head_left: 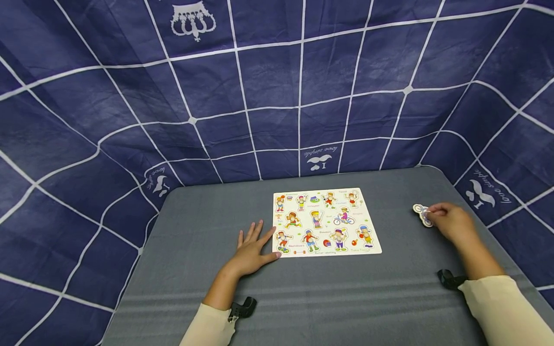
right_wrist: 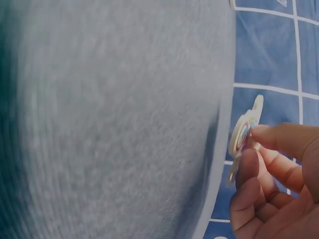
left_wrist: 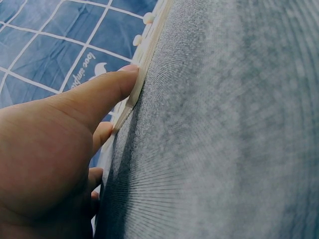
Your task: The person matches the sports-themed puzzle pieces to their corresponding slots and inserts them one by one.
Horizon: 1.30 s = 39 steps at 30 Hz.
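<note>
A white wooden puzzle board [head_left: 322, 197] printed with cartoon children at sports lies on the grey table. My left hand [head_left: 247, 257] is spread flat beside its left edge, with the thumb and index fingertip right at the edge. The left wrist view shows the left thumb [left_wrist: 107, 89] against the board's side [left_wrist: 139, 84], seen edge-on. Off to the right, my right hand [head_left: 451, 222] pinches a small puzzle piece [head_left: 419, 210] with wheel shapes on it. Seen from the right wrist, that thin wooden piece [right_wrist: 240, 133] stands tilted between thumb and fingers, partly covered by them.
Small knobs [left_wrist: 148, 18] stick up from the board. Behind and at both sides of the grey table [head_left: 329, 293] hangs a dark blue curtain [head_left: 277, 125] with white grid lines. Each wrist carries a black band, such as the left wristband [head_left: 244, 309].
</note>
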### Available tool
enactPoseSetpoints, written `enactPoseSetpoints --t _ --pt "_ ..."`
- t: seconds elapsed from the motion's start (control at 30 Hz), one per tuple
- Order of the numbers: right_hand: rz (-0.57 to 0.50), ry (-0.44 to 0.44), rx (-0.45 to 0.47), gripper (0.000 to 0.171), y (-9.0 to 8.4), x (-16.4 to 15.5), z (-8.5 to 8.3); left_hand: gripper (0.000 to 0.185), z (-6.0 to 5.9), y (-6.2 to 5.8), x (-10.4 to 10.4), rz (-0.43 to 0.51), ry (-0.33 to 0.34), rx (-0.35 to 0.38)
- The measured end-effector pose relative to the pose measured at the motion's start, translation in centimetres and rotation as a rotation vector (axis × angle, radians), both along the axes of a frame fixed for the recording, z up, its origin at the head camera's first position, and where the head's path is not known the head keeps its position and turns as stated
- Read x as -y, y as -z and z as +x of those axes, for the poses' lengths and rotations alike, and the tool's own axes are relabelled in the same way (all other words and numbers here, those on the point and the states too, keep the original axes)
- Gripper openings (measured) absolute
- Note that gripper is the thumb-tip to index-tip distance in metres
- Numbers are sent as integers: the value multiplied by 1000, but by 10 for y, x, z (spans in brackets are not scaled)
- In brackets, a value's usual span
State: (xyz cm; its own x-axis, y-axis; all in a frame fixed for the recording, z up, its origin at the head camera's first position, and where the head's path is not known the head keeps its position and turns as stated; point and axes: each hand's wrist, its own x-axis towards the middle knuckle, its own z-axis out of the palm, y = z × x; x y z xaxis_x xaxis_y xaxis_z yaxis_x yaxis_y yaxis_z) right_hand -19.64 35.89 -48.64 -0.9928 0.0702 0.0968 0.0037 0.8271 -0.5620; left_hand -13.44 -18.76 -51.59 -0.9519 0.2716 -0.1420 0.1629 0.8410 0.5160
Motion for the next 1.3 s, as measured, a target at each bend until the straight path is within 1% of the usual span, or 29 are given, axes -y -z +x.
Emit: enactPoseSetpoints --t 0.27,0.5,0.73,1.03,1.17,1.3 --pt "-25 -37 -50 21 -9 17 5 79 0 0 0 1 2 -1" --pt "-38 -29 -97 19 -16 33 7 78 0 -2 -1 2 4 -8" --pt "-57 -37 -135 17 -18 49 8 79 1 -3 -1 2 3 1" --pt "-110 -57 -149 17 -19 72 7 80 0 0 0 -9 2 8" --pt "-128 -71 -127 19 -18 81 6 80 1 -1 0 0 3 -3" --pt "-132 -78 -101 21 -18 91 5 80 0 0 0 -11 0 7"
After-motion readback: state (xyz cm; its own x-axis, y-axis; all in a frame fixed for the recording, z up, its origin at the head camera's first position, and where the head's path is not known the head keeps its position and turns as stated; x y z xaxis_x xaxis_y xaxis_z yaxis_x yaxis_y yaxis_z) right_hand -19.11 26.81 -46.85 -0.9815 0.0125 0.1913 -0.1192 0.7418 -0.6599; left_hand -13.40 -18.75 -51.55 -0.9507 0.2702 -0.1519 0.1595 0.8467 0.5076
